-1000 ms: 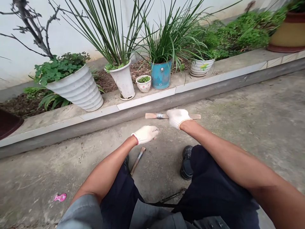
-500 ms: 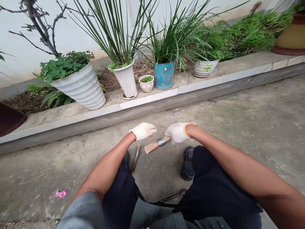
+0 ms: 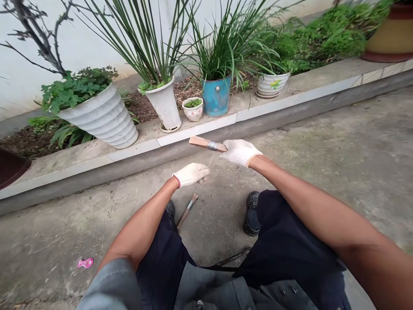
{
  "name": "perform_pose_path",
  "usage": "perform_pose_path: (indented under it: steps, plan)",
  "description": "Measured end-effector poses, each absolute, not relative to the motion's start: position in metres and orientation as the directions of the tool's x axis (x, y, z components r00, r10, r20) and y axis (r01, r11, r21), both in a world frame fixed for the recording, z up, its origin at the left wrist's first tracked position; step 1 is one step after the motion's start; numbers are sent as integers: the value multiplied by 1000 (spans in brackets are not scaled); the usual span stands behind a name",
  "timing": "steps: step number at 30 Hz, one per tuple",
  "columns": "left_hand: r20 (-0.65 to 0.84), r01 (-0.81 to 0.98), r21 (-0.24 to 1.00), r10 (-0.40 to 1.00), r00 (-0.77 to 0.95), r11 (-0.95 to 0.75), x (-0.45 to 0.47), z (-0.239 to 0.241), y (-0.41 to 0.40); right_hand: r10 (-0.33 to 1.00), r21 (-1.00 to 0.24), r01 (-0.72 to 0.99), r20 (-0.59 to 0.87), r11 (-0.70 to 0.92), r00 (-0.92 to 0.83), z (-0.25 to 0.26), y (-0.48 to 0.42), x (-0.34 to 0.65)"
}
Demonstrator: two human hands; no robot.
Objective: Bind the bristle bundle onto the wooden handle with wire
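In the head view, the right hand [image 3: 238,152], gloved, grips one end of a wooden stick [image 3: 198,141], holding it up off the concrete ground [image 3: 129,215] near the low planter edge [image 3: 196,134]. Several turns of wire [image 3: 212,145] already circle the stick; a loose strand [image 3: 211,160] runs down to the left hand [image 3: 192,174], whose fingers seem pinched on it. The winding looks well along but unfinished, the strand's end not yet secured (whether more turns are needed, I cannot tell). A second wrapped stick [image 3: 187,212] lies near the left shoe [image 3: 170,209], apparently done
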State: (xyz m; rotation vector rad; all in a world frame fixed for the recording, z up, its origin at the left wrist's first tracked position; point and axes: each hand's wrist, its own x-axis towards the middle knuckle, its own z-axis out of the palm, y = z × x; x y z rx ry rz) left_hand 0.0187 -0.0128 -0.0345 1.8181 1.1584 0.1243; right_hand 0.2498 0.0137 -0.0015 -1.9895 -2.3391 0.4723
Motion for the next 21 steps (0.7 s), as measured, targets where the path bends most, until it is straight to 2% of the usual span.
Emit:
perform_pose_path:
  steps: [2, 5, 11, 14, 17, 19, 21]
  plan:
    - [-371, 689, 710, 755, 540, -144, 20, -31, -14, 976, -116, 984, -152, 136, -153, -6, 16, 250]
    - [-335, 738, 642, 790, 514, -208, 22, -24, -12, 969, 20, 982, -168, 189, -183, -13, 14, 244]
    - [-197, 782, 439, 802, 564, -442, 20, -21, -3, 885, 170, 909, -353, 380, -304, -18, 1, 226]
    - [-192, 782, 431, 801, 567, -450, 18, -21, -2, 770, 90, 833, -446, 546, -457, -16, -5, 228]
    - [-218, 760, 506, 792, 571, -408, 17, -21, -4, 622, -121, 762, -502, 636, -600, -13, -7, 241]
    - [-230, 727, 577, 780, 582, -372, 17, -22, -4, 593, -259, 736, -456, 625, -664, -9, -6, 250]
    - [-252, 686, 660, 770, 586, -305, 18, -24, -5, 636, -380, 733, -365, 565, -680, -4, -5, 257]
